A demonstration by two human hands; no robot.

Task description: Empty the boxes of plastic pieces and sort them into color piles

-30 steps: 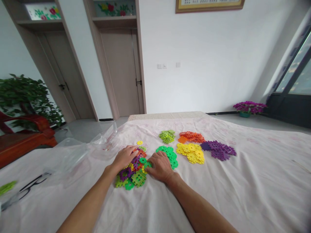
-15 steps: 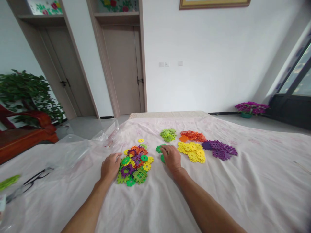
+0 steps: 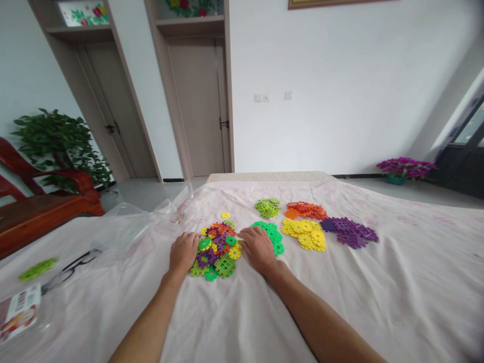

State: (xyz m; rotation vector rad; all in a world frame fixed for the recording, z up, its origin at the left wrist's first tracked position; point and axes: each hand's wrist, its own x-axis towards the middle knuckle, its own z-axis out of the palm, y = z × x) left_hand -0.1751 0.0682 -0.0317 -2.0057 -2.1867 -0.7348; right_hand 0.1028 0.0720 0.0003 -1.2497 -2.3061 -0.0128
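Observation:
A mixed pile of flat plastic interlocking pieces point(image 3: 216, 248) in green, purple, yellow and orange lies on a pale cloth point(image 3: 340, 292). My left hand point(image 3: 183, 253) rests at the pile's left edge, fingers curled onto the pieces. At the pile's right edge lies my right hand point(image 3: 258, 246), fingers bent and touching the yellow pieces. Just behind my right hand is a sorted dark green heap point(image 3: 273, 233). Further back are lime green point(image 3: 267, 206), orange point(image 3: 305, 209), yellow point(image 3: 304, 233) and purple point(image 3: 350, 231) heaps.
Clear plastic bags point(image 3: 124, 229) lie at the left of the cloth, with black glasses point(image 3: 71, 264), a lime green piece point(image 3: 37, 268) and a labelled packet point(image 3: 18, 312). A red wooden bench point(image 3: 41, 206) and a leafy plant point(image 3: 60, 146) stand at far left. Doors are behind.
My right hand has come back from the dark green heap to the right edge of the mixed pile. My left hand stays at the pile's left edge. The view has shifted slightly.

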